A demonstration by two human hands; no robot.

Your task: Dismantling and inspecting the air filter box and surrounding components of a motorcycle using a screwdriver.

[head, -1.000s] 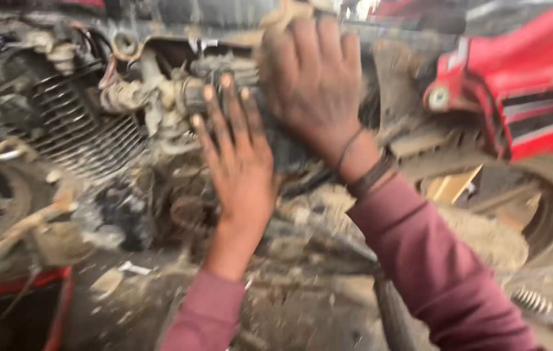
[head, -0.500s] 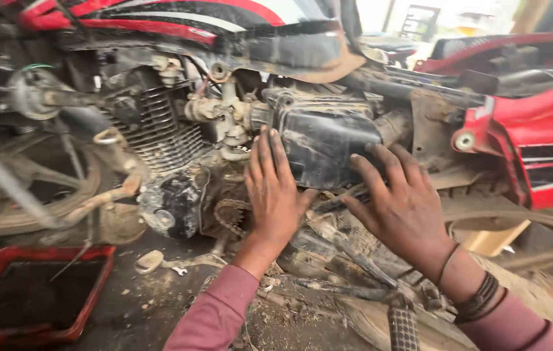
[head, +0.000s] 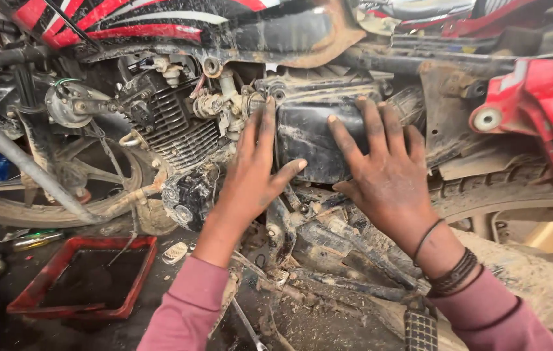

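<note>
A: Room around the black box (head: 319,140)?
B: Tight. Left hand (head: 254,175) covers its left edge, right hand (head: 387,175) its right face. Finned engine (head: 172,130) crowds the left, red panel (head: 537,110) the right, tank (head: 159,26) above.
A: Anywhere open?
B: Near-left floor, past the red tray (head: 84,279). Footpeg (head: 419,328) and muddy frame tubes (head: 328,247) block below.
</note>
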